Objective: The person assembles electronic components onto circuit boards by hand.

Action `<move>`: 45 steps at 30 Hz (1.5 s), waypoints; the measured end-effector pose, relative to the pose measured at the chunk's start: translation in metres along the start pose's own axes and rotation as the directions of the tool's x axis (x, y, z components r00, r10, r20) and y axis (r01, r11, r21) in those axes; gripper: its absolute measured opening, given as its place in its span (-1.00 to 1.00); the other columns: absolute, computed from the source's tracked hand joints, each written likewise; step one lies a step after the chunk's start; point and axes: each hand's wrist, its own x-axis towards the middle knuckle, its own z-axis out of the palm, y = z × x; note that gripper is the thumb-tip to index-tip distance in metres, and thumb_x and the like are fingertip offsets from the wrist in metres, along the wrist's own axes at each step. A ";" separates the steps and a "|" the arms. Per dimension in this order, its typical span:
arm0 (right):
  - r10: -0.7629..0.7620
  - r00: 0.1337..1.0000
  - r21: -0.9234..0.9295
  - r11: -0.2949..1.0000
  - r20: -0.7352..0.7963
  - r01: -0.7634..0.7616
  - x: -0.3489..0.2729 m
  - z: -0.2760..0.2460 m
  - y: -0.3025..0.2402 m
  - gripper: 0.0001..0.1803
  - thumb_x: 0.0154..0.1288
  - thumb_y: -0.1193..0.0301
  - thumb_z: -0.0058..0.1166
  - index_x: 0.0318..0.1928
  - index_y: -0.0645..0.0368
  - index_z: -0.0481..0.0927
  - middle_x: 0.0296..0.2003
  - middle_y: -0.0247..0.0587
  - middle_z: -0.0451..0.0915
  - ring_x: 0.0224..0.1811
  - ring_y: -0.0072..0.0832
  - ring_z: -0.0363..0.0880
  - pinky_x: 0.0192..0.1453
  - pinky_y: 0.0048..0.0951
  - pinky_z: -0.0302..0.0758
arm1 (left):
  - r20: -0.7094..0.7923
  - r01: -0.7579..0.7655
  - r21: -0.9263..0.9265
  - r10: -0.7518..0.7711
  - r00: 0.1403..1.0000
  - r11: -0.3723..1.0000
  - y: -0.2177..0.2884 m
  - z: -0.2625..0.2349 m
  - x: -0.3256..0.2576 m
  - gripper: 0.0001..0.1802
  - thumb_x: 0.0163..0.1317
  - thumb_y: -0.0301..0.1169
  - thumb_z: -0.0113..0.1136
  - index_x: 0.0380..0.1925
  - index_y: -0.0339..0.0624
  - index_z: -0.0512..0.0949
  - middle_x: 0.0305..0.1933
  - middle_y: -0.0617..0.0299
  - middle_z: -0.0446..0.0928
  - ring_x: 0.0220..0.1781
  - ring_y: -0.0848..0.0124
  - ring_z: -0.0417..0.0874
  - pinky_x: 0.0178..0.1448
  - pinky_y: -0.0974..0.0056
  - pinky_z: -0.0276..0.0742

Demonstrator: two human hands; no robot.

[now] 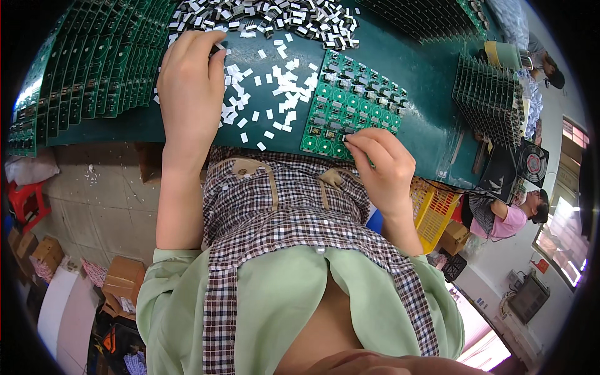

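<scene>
My left hand [192,84] is at the front of a heap of small black components with white tops and metal pins [294,17]. Its thumb and forefinger close on a small dark component [217,49], partly hidden by the fingers. Beside that wrist lie many loose small white rectangular pieces [290,87]. My right hand [382,165] is over the near edge of a green circuit board panel [322,109] lying flat on the table. Its thumb and fingertip pinch a small black component [346,138] at the board. Rows of parts and round outlines cover the panel.
Tightly stacked upright green circuit boards [94,62] line the table's left side. More board stacks stand at the far right [431,19] and right [487,94]. A yellow plastic basket [435,215] is below the table's right edge. Other people sit at the right, near a black fan [533,164].
</scene>
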 end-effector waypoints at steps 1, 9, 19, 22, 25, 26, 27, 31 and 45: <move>0.001 1.000 -0.001 1.000 0.001 -0.001 0.000 0.000 0.000 -0.83 -0.08 0.60 0.25 -0.39 0.18 0.61 -0.42 -0.28 0.57 -0.42 -0.37 0.59 -0.38 -0.44 0.52 | 0.000 0.000 -0.001 0.000 1.000 1.000 0.001 0.000 0.000 -0.81 0.13 -0.56 0.15 -0.22 -0.27 0.55 -0.22 0.16 0.54 -0.20 0.29 0.58 -0.10 0.29 0.46; 0.003 1.000 -0.040 0.999 -0.017 -0.004 -0.005 0.003 0.001 -0.80 -0.10 0.58 0.28 -0.36 0.17 0.62 -0.41 -0.30 0.55 -0.43 -0.39 0.57 -0.40 -0.47 0.51 | 0.097 0.153 -0.593 -0.119 0.988 0.790 0.030 -0.008 -0.014 -0.82 0.11 -0.55 0.21 -0.24 -0.28 0.59 -0.32 0.16 0.60 -0.38 0.43 0.60 -0.27 0.37 0.51; 0.183 0.976 0.528 0.821 0.116 -0.216 0.002 -0.011 -0.019 -0.70 -0.08 0.60 0.32 -0.24 0.25 0.63 -0.32 -0.19 0.56 -0.35 -0.53 0.54 -0.34 -0.53 0.51 | 0.446 0.342 -0.827 0.150 0.882 0.446 0.077 -0.006 -0.053 -0.71 0.14 -0.62 0.18 -0.10 -0.31 0.46 -0.25 0.09 0.60 -0.22 0.39 0.69 -0.15 0.36 0.63; 0.157 0.986 0.528 0.834 0.055 -0.162 -0.003 -0.008 -0.016 -0.72 -0.08 0.64 0.30 -0.26 0.28 0.62 -0.31 -0.17 0.56 -0.33 -0.49 0.55 -0.31 -0.53 0.53 | 0.491 0.424 -0.824 0.100 0.865 0.376 0.081 -0.006 -0.056 -0.79 0.13 -0.62 0.19 -0.20 -0.34 0.51 -0.26 0.10 0.60 -0.22 0.42 0.68 -0.13 0.38 0.63; 0.251 0.968 0.625 0.753 0.014 -0.204 -0.006 -0.007 -0.018 -0.75 -0.07 0.67 0.28 -0.28 0.30 0.62 -0.31 -0.15 0.57 -0.32 -0.47 0.57 -0.27 -0.53 0.55 | 0.492 0.444 -0.833 0.075 0.867 0.331 0.082 0.000 -0.065 -0.85 0.12 -0.60 0.21 -0.28 -0.34 0.54 -0.27 0.11 0.60 -0.24 0.42 0.68 -0.15 0.39 0.62; 0.254 0.967 0.635 0.745 0.016 -0.206 -0.006 -0.007 -0.017 -0.75 -0.07 0.68 0.27 -0.29 0.31 0.62 -0.30 -0.14 0.57 -0.31 -0.45 0.58 -0.25 -0.52 0.56 | 0.478 0.439 -0.841 0.054 0.877 0.317 0.083 0.002 -0.067 -0.87 0.11 -0.59 0.23 -0.31 -0.34 0.56 -0.28 0.11 0.61 -0.27 0.42 0.67 -0.18 0.39 0.62; 0.256 0.966 0.645 0.736 0.018 -0.207 -0.007 -0.008 -0.017 -0.76 -0.07 0.69 0.26 -0.30 0.32 0.61 -0.30 -0.14 0.57 -0.29 -0.44 0.59 -0.23 -0.52 0.57 | 0.478 0.438 -0.841 0.057 0.877 0.319 0.082 0.002 -0.067 -0.87 0.11 -0.59 0.23 -0.31 -0.34 0.56 -0.28 0.11 0.61 -0.27 0.42 0.67 -0.18 0.39 0.62; 0.297 0.953 0.683 0.686 0.052 -0.251 -0.010 -0.008 -0.017 -0.77 -0.07 0.69 0.27 -0.31 0.33 0.61 -0.29 -0.12 0.58 -0.27 -0.43 0.60 -0.21 -0.51 0.58 | 0.327 0.212 -0.818 0.129 0.936 0.534 0.084 0.002 -0.068 -0.86 0.06 -0.58 0.25 -0.33 -0.29 0.57 -0.30 0.12 0.61 -0.33 0.35 0.66 -0.27 0.35 0.57; 0.161 0.983 0.693 0.700 0.084 -0.174 -0.006 -0.012 -0.012 -0.77 -0.09 0.65 0.30 -0.33 0.32 0.59 -0.34 -0.16 0.58 -0.33 -0.48 0.57 -0.22 -0.54 0.55 | 0.294 0.129 -0.867 0.285 0.912 0.481 0.081 0.004 -0.063 -0.88 0.07 -0.62 0.17 -0.35 -0.28 0.50 -0.41 0.13 0.50 -0.40 0.26 0.56 -0.32 0.29 0.46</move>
